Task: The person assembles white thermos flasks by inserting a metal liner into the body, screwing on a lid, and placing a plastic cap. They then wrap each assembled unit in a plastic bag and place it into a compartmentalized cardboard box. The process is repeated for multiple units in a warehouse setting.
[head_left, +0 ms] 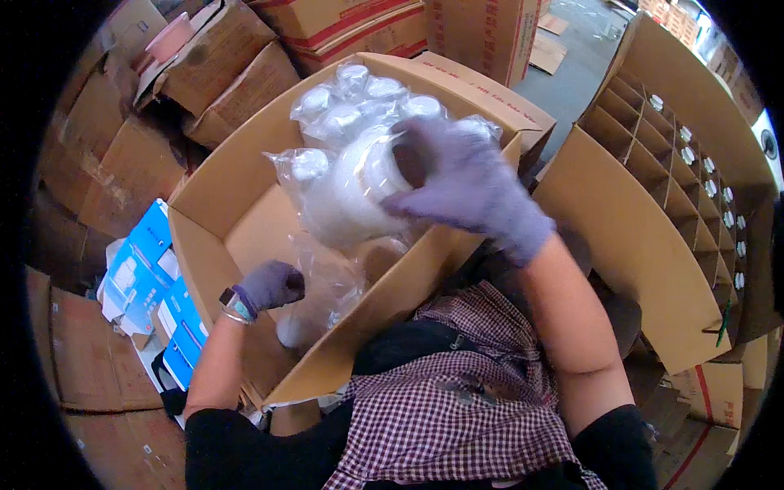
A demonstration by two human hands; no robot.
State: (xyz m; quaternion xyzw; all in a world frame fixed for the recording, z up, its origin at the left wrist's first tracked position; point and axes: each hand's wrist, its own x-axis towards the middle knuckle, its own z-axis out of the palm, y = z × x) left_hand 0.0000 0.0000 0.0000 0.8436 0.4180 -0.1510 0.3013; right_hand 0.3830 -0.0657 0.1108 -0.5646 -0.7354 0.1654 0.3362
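Head view, looking down into a large open cardboard box [237,188], the landmark for all positions given here. The right hand [469,184], in a grey-purple glove, is closed over the mouth end of a white plastic jar [359,192] and holds it above the middle of the box; a clear plastic bag [314,245] clings around the jar and trails down from it. The left hand [272,283], gloved alike and wearing a wristwatch [235,305], is curled inside the near left part of the box, its fingers pinched on the lower end of the same bag; exactly how much film it grips cannot be told. Against the far wall of the box lie more white jars [359,102], still wrapped in clear film. A small white lid or cap [287,331] appears on the box floor below the left hand, blurred through the plastic. To the right of the box stands a carton with cardboard dividers [653,163], several of its cells along the right side showing white jar tops [719,184]. To the left of the box, on the floor, lie blue and white packets [143,269]. The step in hand appears to be freeing one jar from its bag. The next move likely calls for the left hand to hold the film back while the right draws the jar clear.
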